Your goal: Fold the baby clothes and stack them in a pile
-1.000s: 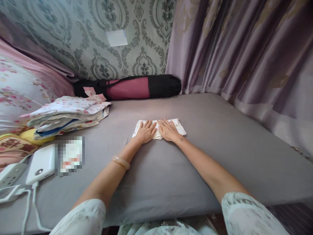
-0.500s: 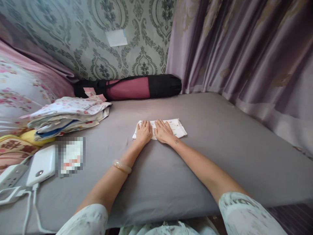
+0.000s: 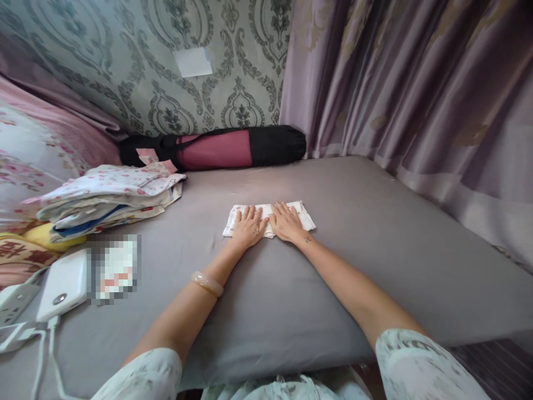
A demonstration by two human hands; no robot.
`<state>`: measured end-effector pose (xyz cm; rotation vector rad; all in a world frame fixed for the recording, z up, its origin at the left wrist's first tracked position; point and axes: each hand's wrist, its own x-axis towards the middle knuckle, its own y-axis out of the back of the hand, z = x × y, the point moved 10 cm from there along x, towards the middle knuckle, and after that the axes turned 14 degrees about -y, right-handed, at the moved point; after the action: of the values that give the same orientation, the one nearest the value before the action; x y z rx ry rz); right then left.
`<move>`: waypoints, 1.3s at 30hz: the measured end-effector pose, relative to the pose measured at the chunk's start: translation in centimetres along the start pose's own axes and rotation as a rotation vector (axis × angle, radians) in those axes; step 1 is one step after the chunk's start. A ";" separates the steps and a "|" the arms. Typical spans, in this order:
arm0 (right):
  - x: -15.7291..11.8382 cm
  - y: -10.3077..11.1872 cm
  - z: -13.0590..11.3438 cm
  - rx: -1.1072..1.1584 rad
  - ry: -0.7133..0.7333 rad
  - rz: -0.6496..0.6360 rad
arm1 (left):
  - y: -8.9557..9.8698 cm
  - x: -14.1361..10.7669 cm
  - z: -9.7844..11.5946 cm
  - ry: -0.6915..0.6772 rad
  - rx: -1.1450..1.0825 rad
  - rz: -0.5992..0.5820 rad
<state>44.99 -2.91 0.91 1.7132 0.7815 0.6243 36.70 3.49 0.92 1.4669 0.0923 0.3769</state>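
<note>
A folded white cloth [image 3: 307, 220] with small coloured marks lies on the grey sheet in front of me; whether it is a garment or a towel I cannot tell. My left hand [image 3: 249, 226] rests flat on its left half, fingers stretched forward. Beside it, my right hand [image 3: 286, 222] lies flat on the middle and right part, fingers spread. The two thumbs come close together over the cloth. Both palms hide much of its surface, while its left and right edges show. A pale bangle [image 3: 207, 283] circles my left forearm.
A stack of folded clothes [image 3: 112, 194] sits at the left by a floral pillow. Nearer are a white power bank [image 3: 64, 283] with cables and a power strip [image 3: 16, 303]. A black and pink rolled bag [image 3: 216, 149] lies along the wall. Curtains [image 3: 375, 83] hang at the right.
My right hand has slid a little to the right over the cloth, and my left hand's thumb has spread outward. The view has shifted slightly. The cloth stays folded under both hands.
</note>
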 end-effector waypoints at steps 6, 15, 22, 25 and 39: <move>0.1 1.3 1.6 -0.048 -0.053 0.085 | 0.6 0.1 -1.1 0.050 0.070 -0.002; 0.1 0.9 2.4 -0.079 -0.101 0.030 | -0.1 0.0 -1.7 0.088 0.076 -0.047; 0.1 0.8 3.6 -0.084 -0.181 0.033 | -0.1 -0.2 -2.5 0.150 0.079 -0.046; 0.2 0.9 3.7 -0.085 -0.180 0.002 | -0.1 -0.2 -2.6 0.158 0.045 -0.072; 0.4 1.5 6.1 -0.146 -0.219 -0.022 | -0.1 -1.3 -5.1 0.246 0.017 -0.038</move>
<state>50.03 -6.66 0.72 1.6045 0.5850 0.4581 34.03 7.99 0.05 1.4278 0.3208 0.5256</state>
